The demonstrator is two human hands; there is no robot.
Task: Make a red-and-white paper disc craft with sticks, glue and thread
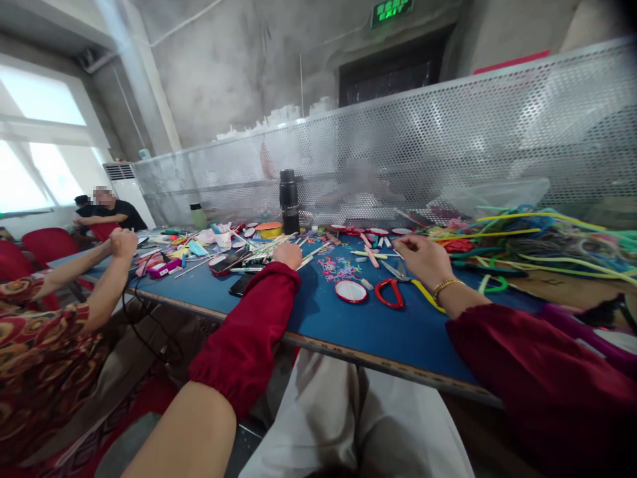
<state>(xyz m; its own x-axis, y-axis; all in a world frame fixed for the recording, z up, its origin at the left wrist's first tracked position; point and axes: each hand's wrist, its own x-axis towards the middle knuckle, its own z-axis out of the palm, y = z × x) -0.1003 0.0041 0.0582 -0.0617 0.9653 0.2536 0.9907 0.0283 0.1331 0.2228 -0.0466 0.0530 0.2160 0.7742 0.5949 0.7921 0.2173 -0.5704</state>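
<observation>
My left hand [287,254], in a dark red sleeve cover, is curled at the edge of a heap of thin pale sticks [266,249]. Its fingertips are hidden behind the hand, so what it grips does not show. On the right, my right hand [423,255] wears a gold bracelet; its thumb and fingertips pinch together, with anything between them too small to name. Close beside it lie scissors [397,271] with red and yellow handles. Small coloured curly pieces [338,269] are scattered between the hands. Nearer me is a round red-rimmed white lid [351,292].
A black bottle [287,199] stands at the back by a perforated metal screen [448,133]. Tangled coloured strips [557,242] cover the right side. A phone [239,285] lies by my left forearm. A co-worker's hands [123,244] are at the left along the blue table [318,322].
</observation>
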